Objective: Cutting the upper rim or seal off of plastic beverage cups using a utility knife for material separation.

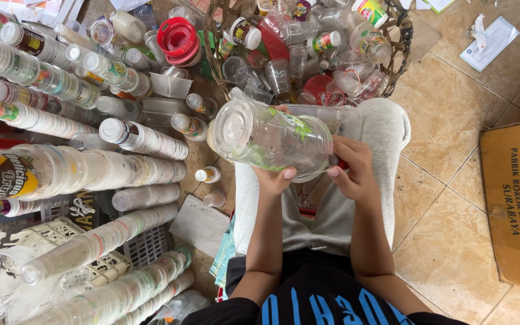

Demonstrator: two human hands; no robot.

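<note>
A short stack of clear plastic cups with green leaf print (272,139) lies sideways over my lap, its base pointing left. My left hand (275,179) grips it from underneath, thumb up on the side. My right hand (351,170) holds the open rim end at the right, fingers curled on it. I sit with grey trousers (380,132) and a black shirt with blue letters.
Long nested stacks of plastic cups (79,174) lie across the floor at left, over white crates (61,235). A wicker basket (401,36) of loose cups stands ahead. Red lids (177,37) sit near it. A cardboard box (516,198) is at right on tan tiles.
</note>
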